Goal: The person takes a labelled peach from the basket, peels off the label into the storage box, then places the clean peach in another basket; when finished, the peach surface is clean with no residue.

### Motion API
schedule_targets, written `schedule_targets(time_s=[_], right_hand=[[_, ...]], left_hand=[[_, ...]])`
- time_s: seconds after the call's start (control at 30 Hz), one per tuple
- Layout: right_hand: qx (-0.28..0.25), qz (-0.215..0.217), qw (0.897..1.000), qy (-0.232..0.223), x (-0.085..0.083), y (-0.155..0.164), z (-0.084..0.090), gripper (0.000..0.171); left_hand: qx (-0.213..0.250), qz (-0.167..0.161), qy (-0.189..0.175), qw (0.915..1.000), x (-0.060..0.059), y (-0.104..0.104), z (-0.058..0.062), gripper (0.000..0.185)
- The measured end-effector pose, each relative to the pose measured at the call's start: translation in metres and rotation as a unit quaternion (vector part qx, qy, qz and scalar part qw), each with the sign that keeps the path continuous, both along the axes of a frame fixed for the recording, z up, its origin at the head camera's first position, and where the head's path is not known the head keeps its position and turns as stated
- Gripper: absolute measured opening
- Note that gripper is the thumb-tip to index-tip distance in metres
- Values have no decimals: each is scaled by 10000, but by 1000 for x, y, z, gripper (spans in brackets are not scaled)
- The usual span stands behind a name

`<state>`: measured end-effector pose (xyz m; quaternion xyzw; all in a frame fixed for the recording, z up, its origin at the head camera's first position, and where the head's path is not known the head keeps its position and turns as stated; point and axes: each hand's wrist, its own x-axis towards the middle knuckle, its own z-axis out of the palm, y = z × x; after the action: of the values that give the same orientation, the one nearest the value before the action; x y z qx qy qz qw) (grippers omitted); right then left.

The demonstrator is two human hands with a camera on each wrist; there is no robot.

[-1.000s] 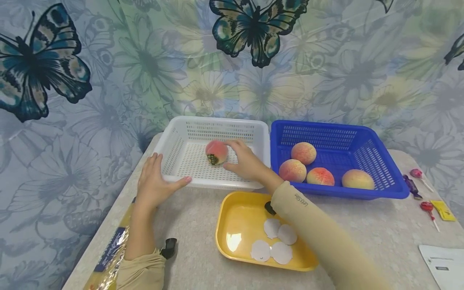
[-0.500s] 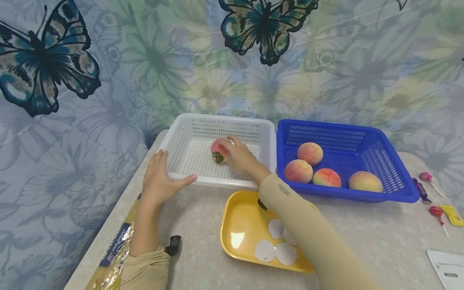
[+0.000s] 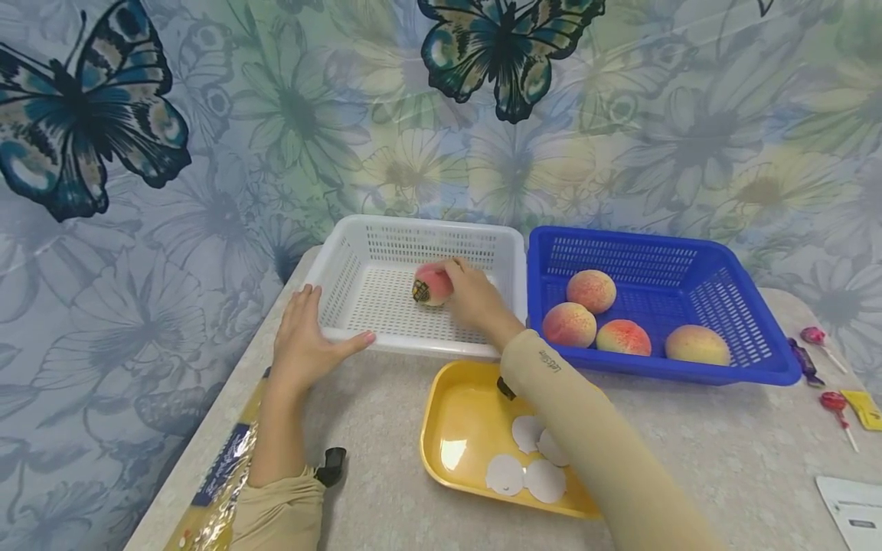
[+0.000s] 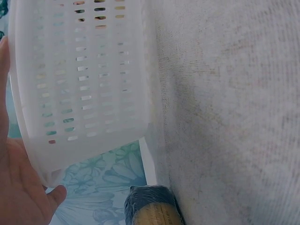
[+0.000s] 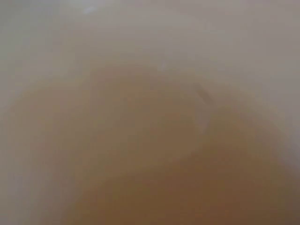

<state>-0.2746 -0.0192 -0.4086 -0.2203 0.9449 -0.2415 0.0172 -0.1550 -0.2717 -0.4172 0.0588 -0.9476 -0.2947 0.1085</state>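
In the head view, my right hand (image 3: 477,298) reaches into the white basket (image 3: 406,342) and grips a pink peach (image 3: 432,283) from its right side. A dark, gold-patterned patch (image 3: 421,291) shows on the peach's left end. My left hand (image 3: 306,344) rests at the basket's front left corner, fingers extended and thumb stretched along the front rim. From the left wrist, that hand (image 4: 23,183) appears beside the slotted basket wall (image 4: 84,93). The right wrist view is a brownish blur.
A blue basket (image 3: 689,373) with several peaches stands right of the white one. In front lies a yellow tray (image 3: 462,413) with white paper discs (image 3: 505,474) inside. Lollipops (image 3: 833,401) and wrapped sweets (image 3: 861,409) lie far right, near a white sheet (image 3: 850,501). Gold packaging (image 3: 223,474) lies at left.
My right hand has closed round the peach and shifted it slightly right within the white basket. The left hand has stayed at the basket corner; the head view has swung slightly.
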Motion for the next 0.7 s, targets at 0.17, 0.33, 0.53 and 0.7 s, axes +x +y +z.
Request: schedule_targets(time_s=[0.17, 0.33, 0.53, 0.7], right_hand=[[-278, -106, 9995, -103, -4, 3, -1, 48], [-285, -198, 9994, -47, -4, 6, -2, 49], [247, -114, 9996, 87, -4, 8, -4, 76], [224, -34, 9997, -99, -4, 8, -5, 79]], left_hand=[[20, 4, -3, 10000, 0, 0, 0, 122], [37, -1, -18, 10000, 0, 0, -1, 123], [36, 12, -70, 10000, 1, 1, 0, 124], [27, 6, -73, 10000, 2, 1, 1, 125]])
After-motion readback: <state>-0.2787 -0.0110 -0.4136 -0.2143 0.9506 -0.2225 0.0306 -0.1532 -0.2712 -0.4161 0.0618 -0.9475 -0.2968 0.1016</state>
